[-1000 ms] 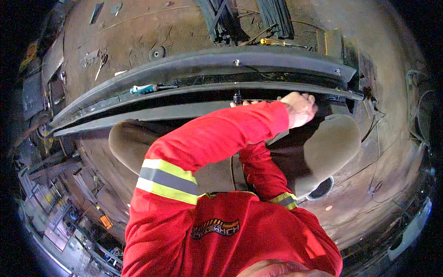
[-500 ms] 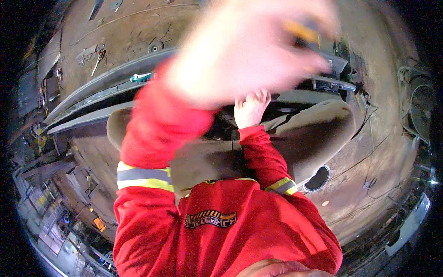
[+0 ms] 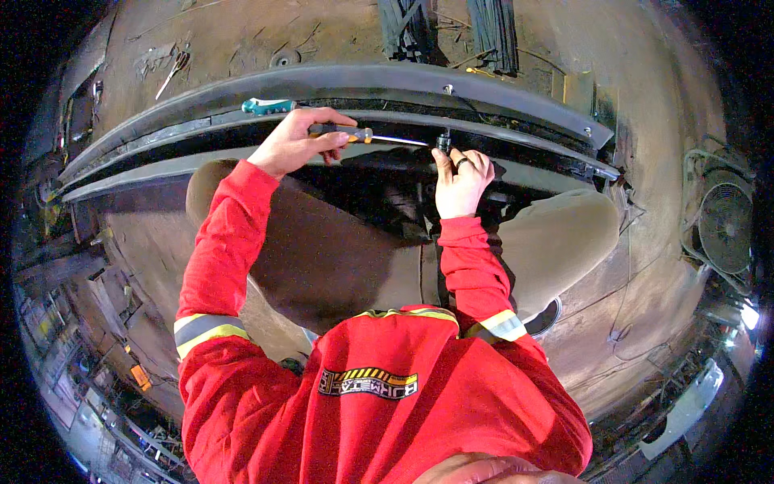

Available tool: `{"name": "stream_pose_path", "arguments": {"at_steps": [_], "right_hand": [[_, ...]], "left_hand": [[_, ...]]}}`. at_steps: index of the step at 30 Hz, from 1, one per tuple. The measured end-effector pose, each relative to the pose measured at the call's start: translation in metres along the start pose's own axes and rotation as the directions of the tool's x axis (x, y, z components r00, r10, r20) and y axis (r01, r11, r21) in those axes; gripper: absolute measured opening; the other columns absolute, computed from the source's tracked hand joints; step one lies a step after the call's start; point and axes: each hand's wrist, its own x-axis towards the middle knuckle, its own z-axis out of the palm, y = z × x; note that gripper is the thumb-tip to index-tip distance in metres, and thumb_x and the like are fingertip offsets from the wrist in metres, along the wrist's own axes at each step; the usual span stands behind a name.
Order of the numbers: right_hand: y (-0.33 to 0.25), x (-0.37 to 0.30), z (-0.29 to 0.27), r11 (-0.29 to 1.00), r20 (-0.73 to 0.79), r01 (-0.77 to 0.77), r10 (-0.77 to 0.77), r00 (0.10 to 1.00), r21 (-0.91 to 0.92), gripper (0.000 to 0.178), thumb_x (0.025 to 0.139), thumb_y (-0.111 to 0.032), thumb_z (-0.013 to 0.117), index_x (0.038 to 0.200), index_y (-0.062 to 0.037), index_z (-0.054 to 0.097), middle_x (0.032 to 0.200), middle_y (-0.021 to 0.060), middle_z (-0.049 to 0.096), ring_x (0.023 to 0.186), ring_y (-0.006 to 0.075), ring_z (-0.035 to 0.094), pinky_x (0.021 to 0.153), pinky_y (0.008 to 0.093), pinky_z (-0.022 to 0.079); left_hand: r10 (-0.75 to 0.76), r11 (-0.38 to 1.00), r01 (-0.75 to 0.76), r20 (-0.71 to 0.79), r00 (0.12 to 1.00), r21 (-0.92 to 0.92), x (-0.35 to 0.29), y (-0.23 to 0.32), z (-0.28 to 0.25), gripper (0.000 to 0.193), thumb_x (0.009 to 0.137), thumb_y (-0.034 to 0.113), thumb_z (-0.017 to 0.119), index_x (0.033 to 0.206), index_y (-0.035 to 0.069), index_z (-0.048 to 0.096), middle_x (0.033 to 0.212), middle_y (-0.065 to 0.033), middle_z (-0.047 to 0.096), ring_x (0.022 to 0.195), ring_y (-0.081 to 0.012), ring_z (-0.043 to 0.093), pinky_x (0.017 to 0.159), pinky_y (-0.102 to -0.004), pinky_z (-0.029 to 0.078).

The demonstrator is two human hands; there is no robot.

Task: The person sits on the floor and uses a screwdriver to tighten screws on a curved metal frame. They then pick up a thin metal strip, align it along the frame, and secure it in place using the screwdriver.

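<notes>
Plainly visible in the head view: left hand (image 3: 295, 145) closed around a screwdriver (image 3: 364, 135), handle partly covered, shaft pointing right between both hands. Right hand (image 3: 465, 185) half curled at a dark cylindrical piece (image 3: 443, 143) near long curved metal bars (image 3: 355, 78); palm hidden, impossible to tell whether gripping. Contact between screwdriver tip and piece unclear. Cut off by the upper edge: bundled dark strips (image 3: 494, 36).
</notes>
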Motion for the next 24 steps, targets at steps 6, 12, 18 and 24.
{"name": "stream_pose_path", "arguments": {"at_steps": [6,12,18,24], "right_hand": [[-0.0002,0.0006,0.0016,0.999,0.021,-0.013,0.012,1.0,0.033,0.03,0.075,-0.032,0.077,0.079,-0.0033,0.069,0.078,0.0061,0.059,0.091,0.0279,0.054,0.087,0.0451,0.037],[-0.0039,0.0026,-0.0005,1.0,-0.017,0.024,-0.024,1.0,0.007,0.026,0.076,-0.027,0.077,0.079,-0.0026,0.069,0.076,0.0053,0.06,0.085,0.0262,0.056,0.086,0.0425,0.038],[-0.0042,0.0025,0.0005,0.999,-0.041,0.037,-0.037,0.999,0.016,0.026,0.075,-0.027,0.078,0.079,-0.0033,0.069,0.075,0.0055,0.06,0.084,0.0254,0.057,0.086,0.0425,0.039],[-0.0046,0.0021,-0.0011,1.0,-0.024,0.026,-0.026,0.999,0.003,0.025,0.075,-0.026,0.078,0.079,-0.0029,0.069,0.076,0.0057,0.06,0.084,0.0258,0.057,0.086,0.0428,0.038]], "left_hand": [[-0.034,0.994,0.035,0.014,0.999,-0.099,0.0018,-0.0055,-0.0006,0.03,0.091,0.017,0.064,0.114,-0.002,0.06,0.086,-0.0059,0.064,0.074,-0.0118,0.061,0.065,-0.0278,0.053],[-0.039,0.992,0.041,0.018,0.999,-0.118,0.0039,-0.008,0.0038,0.031,0.092,0.017,0.063,0.115,-0.003,0.059,0.086,-0.0064,0.063,0.074,-0.0122,0.061,0.065,-0.0281,0.053],[-0.085,0.982,0.084,0.002,0.996,-0.171,0.0016,-0.0105,0.0041,0.03,0.092,0.016,0.062,0.116,-0.003,0.059,0.086,-0.0065,0.063,0.074,-0.0124,0.061,0.066,-0.028,0.053],[-0.097,0.976,0.097,0.006,0.995,-0.196,0.002,-0.0141,0.0033,0.029,0.091,0.015,0.063,0.114,-0.003,0.061,0.085,-0.0059,0.063,0.073,-0.0123,0.061,0.066,-0.0276,0.052]]}}
